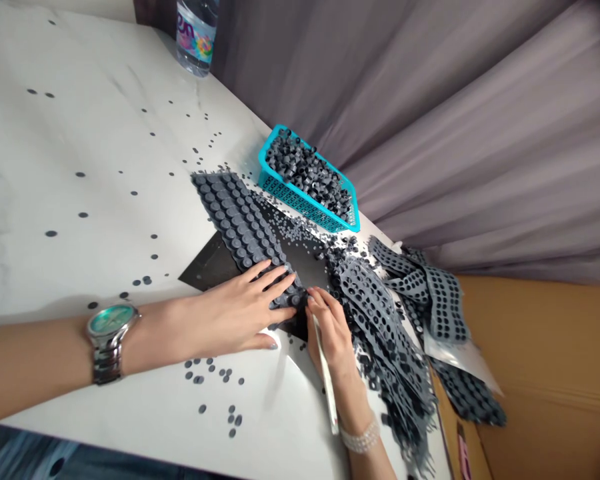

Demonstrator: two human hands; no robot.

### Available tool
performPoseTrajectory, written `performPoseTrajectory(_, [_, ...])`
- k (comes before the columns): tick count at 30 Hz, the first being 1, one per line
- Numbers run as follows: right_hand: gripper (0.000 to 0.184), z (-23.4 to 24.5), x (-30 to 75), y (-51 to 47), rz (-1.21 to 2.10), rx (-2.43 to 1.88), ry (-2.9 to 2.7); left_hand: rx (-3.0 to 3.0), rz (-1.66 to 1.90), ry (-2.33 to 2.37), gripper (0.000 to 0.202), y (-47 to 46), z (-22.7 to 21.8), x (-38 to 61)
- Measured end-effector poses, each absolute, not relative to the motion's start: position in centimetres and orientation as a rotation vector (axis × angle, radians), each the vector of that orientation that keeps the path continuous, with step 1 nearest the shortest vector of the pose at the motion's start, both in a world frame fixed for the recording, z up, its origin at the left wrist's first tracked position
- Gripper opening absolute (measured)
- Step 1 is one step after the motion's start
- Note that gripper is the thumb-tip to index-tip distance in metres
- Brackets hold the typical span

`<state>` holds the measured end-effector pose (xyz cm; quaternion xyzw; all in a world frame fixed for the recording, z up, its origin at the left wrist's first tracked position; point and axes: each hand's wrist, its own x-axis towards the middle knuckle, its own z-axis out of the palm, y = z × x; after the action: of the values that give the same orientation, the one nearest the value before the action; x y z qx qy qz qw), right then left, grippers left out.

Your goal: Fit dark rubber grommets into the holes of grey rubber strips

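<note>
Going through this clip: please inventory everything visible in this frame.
table: one, white marble-look, under everything
water bottle: one, clear with colourful label, far table corner
basket: one, turquoise plastic, far table edge
small round pieces: many, dark grey, heaped in basket, scattered on table
studded sheet: one, grey, mid-table
black sheet: one, black, beneath studded sheet
perforated strips: several, grey, piled right of studded sheet
curtain: one, mauve-grey, behind table
cardboard: one, tan, right of table
white stick: one, white, held in right grip
wristwatch: one, silver with turquoise dial, left wrist
pearl bracelet: one, white, right wrist
left grip: one, fingers spread on studded sheet
right grip: one, closed on white stick
</note>
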<state>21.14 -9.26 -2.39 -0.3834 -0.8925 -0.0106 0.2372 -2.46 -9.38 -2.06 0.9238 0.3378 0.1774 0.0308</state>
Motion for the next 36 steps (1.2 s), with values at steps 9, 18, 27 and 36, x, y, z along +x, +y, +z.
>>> performPoseTrajectory(9, [0.015,-1.7,21.2,-8.9,-0.124,-1.340,-2.177,2.842,0.552,1.055,0.049,-9.6,-2.0,-2.4])
performPoseTrajectory(18, [0.019,-1.4,18.9,-9.0,-0.131,-1.053,-2.399,2.850,0.500,1.046,0.051,-9.4,-2.1,-2.4])
performPoseTrajectory(27, [0.021,-1.9,19.3,-8.6,-0.201,-0.997,-2.495,2.835,0.522,1.039,0.051,-9.4,-2.1,-2.4])
performPoseTrajectory(36, [0.020,-2.1,20.7,-7.9,-0.104,-1.458,-2.155,2.864,0.530,1.056,0.051,-9.6,-2.2,-2.4])
